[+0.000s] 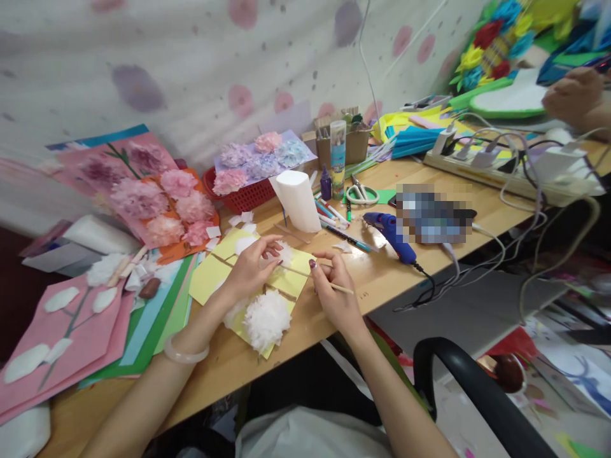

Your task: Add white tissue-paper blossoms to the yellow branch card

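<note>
A sheet of yellow paper (205, 280) with brown painted branch lines lies on the wooden table. A full white tissue-paper flower (268, 320) rests on its near part, and another white tissue tuft (282, 254) shows beside my left fingers. My left hand (252, 264) is over the sheet, fingers curved and apart, close to that tuft. In my right hand (334, 283), at the sheet's right edge, is a thin wooden stick (342, 289), gripped between thumb and fingers. Its far end points left toward the tuft.
A blue glue gun (391, 235), markers (334, 216), scissors (361, 192) and a white tissue roll (298, 200) stand or lie behind. Pink flower cards (67, 324) are at left. A power strip (487, 168) with cables is at right. Another person's hand (577, 95) shows top right.
</note>
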A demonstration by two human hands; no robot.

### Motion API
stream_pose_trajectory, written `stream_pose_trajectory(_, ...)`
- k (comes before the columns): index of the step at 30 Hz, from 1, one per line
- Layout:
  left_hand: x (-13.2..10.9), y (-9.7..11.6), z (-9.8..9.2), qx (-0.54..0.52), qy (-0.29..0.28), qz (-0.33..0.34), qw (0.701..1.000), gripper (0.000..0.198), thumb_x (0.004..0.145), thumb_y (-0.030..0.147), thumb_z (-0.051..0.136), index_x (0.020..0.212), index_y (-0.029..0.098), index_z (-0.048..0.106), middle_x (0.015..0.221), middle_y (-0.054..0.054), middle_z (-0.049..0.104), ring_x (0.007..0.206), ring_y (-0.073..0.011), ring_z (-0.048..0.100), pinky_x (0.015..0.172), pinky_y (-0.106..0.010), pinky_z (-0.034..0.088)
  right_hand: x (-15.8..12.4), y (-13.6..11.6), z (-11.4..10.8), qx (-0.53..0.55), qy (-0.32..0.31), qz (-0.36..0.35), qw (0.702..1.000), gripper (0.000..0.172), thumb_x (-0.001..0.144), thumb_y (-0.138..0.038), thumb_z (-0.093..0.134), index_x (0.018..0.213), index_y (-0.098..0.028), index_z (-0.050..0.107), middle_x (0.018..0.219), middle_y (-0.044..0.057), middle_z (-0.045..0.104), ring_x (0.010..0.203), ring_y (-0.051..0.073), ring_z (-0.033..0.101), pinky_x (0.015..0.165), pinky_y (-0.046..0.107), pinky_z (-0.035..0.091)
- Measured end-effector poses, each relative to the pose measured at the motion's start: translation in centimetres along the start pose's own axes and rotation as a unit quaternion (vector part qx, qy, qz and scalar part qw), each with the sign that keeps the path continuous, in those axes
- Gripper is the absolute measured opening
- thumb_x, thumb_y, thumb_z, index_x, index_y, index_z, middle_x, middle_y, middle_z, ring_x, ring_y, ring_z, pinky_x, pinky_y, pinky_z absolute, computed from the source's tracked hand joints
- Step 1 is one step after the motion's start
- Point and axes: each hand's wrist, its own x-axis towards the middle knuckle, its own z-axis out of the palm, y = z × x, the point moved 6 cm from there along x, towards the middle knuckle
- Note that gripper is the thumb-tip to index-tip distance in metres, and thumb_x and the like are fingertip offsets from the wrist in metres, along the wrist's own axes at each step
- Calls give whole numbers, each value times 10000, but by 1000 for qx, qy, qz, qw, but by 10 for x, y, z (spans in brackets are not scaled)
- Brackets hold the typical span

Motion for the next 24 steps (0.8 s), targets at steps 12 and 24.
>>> stream_pose_trajectory(12, -51, -56, -24, 151, -84, -80, 982, 775, 713, 490, 713, 1387, 177, 494, 1370, -173, 612, 1285, -376, 529, 1119, -545, 290, 0, -11, -1, -73, 52, -14, 996, 201, 888, -259, 499, 1089, -242, 495, 550, -109, 380, 497, 124, 402, 525, 246, 310)
stream_pose_trajectory(24, -59, -53, -19, 122, -78, -74, 987, 810, 762, 471, 680, 1458, 136, 436, 1461, -206, 533, 1325, -378, 503, 1156, -561, 182, 2, -42, 6, -120, 100, -39, 987, 300, 821, -278, 545, 1115, -223, 521, 531, -97, 468, 516, 134, 464, 534, 250, 350)
